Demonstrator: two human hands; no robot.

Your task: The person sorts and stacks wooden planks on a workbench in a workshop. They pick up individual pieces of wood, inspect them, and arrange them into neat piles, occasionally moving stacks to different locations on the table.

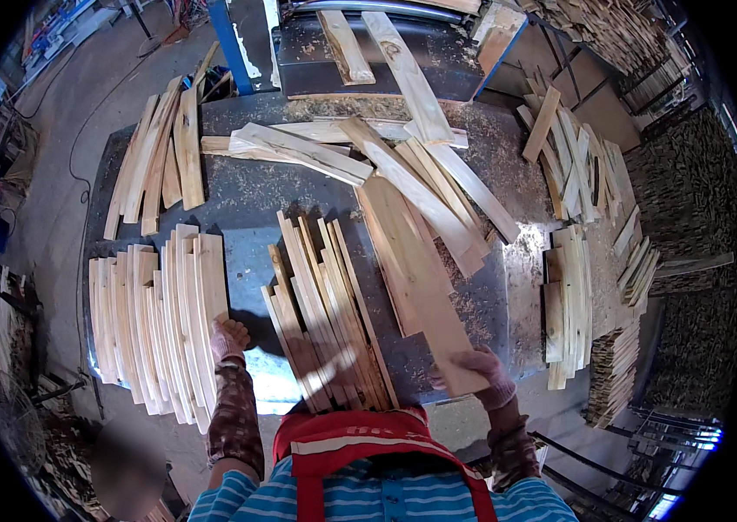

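My right hand [492,379], in a light work glove, grips the near end of a long wooden board [425,296]. The board slants away toward the loose boards in the middle of the table. My left hand [230,337], also gloved, has its fingers curled against the right side of a row of boards standing on edge [168,322]; whether they grip anything is hidden. Between my hands lies another bundle of narrow boards [321,313], reaching to my red apron [360,431]. Under the held board rests another wide board [390,261].
Crossed loose boards [412,174] lie across the dark metal table [247,217], with sawdust around. Two boards rest on a machine bed [299,76] at the far side. More stacks stand at far left [160,157] and right [569,304]. A blurred person [129,470] is at lower left.
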